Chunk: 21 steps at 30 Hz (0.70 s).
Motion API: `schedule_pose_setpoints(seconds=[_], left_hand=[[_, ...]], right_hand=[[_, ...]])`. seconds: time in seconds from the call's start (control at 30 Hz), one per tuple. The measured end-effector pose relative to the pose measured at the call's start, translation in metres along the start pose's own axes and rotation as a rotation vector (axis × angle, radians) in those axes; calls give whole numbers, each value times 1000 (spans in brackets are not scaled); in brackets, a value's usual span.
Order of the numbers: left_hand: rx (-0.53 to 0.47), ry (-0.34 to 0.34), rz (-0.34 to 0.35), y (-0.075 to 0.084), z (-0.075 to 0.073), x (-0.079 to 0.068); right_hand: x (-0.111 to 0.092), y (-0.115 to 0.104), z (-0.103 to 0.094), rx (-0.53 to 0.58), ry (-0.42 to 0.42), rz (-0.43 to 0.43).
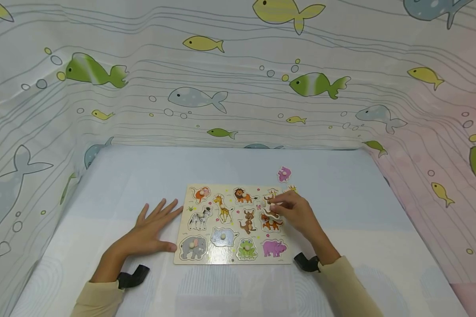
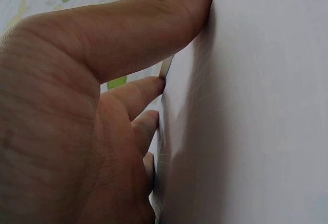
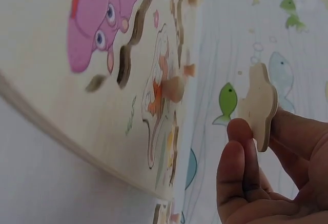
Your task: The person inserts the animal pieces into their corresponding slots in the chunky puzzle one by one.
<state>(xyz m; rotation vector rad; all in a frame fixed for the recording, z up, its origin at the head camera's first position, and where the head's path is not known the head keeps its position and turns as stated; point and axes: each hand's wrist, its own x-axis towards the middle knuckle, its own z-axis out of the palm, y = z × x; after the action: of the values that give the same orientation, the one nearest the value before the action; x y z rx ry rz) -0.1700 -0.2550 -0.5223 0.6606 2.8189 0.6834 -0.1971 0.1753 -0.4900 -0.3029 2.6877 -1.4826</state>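
Observation:
A wooden animal peg puzzle board [image 1: 218, 256] lies flat on the table. My right hand [image 1: 297, 213] is over its right side and pinches a puzzle piece [image 3: 262, 106] between thumb and fingers. In the right wrist view the piece's plain wooden back and edge show, so its animal is hidden. Below it on the board is a tiger piece [image 1: 271, 223] with a knob. My left hand [image 1: 152, 231] rests at the board's left edge with fingers spread, its thumb and a fingertip at the edge, holding nothing.
A purple puzzle piece [image 1: 284, 174] lies on the table beyond the board's far right corner. Another small piece [image 1: 292, 188] is partly hidden behind my right hand. Elephant [image 1: 193, 247] and frog [image 1: 247, 249] pieces sit along the near side. A fish-patterned curtain [image 1: 230, 75] surrounds the table.

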Motion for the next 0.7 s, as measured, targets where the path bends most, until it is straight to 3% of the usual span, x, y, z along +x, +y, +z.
schedule_pose_setpoints(seconds=[0.7], left_hand=[[1,27,23,0,0,0]], right_hand=[[3,-21,33,16,-57,-21]])
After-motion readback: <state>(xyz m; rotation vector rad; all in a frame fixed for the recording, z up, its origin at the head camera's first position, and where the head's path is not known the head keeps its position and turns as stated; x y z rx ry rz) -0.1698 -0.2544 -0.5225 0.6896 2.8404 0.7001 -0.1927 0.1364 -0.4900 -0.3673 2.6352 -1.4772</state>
